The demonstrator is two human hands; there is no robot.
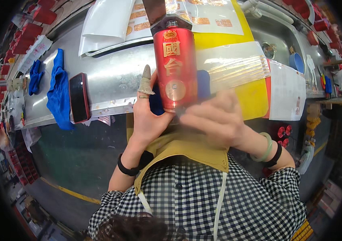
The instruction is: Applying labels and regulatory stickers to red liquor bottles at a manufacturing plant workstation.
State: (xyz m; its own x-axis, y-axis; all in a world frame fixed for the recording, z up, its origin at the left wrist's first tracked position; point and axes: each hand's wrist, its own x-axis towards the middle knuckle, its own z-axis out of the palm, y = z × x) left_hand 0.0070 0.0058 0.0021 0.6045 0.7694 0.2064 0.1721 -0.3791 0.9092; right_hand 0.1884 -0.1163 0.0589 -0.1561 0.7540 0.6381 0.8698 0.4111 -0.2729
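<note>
A red bottle [175, 72] with gold raised characters and a round gold emblem lies before me, its dark neck end pointing away. My left hand [151, 116] grips it near the base, the thumb along the bottom edge and other fingers hidden behind it. A pale finger cot [146, 82] covers one fingertip of that hand. Beside the base, my right hand [215, 120] is blurred by motion, its fingers curled together. Something small and dark shows at its fingertips, too smeared to name. A dark blue cloth [203, 82] is partly visible behind the bottle.
Sheets with gold decals [219, 22] and a clear strip sheet [239, 68] lie on a yellow board [253, 98]. Left on the metal bench [110, 76] are a phone [79, 97] and a blue cloth [57, 92]. At right, a sink [285, 34] holds a blue cup [296, 62].
</note>
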